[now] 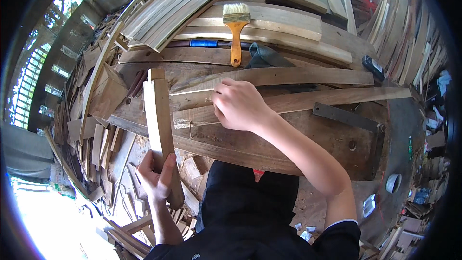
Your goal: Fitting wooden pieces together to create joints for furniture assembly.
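Observation:
My left hand [159, 175] grips the lower part of a pale wooden bar [160, 110]. The bar stands nearly upright in view beside the left end of the workbench [298, 147], and a narrower stepped tenon shows at its top. Over the middle of the bench, my right hand [238, 105] is closed, with thumb and fingers drawn together. Whatever it pinches is hidden by the fingers. Beneath and beside it lie two long curved wooden pieces, a nearer one [313, 100] and a farther one [308, 76]. A small nail-like peg [190, 129] shows at the nearer piece's left end.
A brush [235, 33] with a wooden handle rests on stacked boards [288, 21]. A blue-handled tool [203, 44] and dark cloth [269, 57] lie below them. A metal square [344, 117] sits at the bench's right. Slats [183, 7] are piled far left; offcuts [192, 167] litter the floor.

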The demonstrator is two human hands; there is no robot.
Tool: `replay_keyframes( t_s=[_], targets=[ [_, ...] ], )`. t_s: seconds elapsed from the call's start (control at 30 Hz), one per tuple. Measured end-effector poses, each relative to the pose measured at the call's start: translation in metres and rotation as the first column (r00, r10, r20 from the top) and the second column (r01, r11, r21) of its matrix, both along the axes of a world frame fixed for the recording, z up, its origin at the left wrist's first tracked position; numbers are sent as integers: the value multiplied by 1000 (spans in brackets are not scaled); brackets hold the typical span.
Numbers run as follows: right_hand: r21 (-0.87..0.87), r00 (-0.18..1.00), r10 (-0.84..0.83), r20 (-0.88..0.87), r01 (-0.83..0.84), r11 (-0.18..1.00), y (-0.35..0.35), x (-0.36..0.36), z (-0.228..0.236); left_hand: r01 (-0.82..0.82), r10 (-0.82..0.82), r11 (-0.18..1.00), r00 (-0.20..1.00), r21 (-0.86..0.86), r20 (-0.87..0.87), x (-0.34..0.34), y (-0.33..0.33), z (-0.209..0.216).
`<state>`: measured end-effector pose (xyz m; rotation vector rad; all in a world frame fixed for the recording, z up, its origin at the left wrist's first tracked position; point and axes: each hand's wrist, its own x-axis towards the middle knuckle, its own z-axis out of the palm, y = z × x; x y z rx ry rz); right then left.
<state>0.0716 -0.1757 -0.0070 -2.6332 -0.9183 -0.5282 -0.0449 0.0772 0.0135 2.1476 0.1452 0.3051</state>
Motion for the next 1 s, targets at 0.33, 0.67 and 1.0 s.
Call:
replay_keyframes(
  t_s=[0.33, 0.67, 1.0],
  targets=[
    [-11, 919, 393, 28, -393, 920, 38, -1, -1, -15, 15, 1000, 1000, 0, 8, 0, 0, 1],
    [36, 892, 451, 39, -452, 891, 42, 0, -19, -16, 16, 1000, 1000, 14, -5, 3, -5, -2],
    [761, 711, 521, -472, 31, 648, 42, 25, -14, -40, 40, 999, 999, -21, -29, 1, -6, 0]
  ],
)
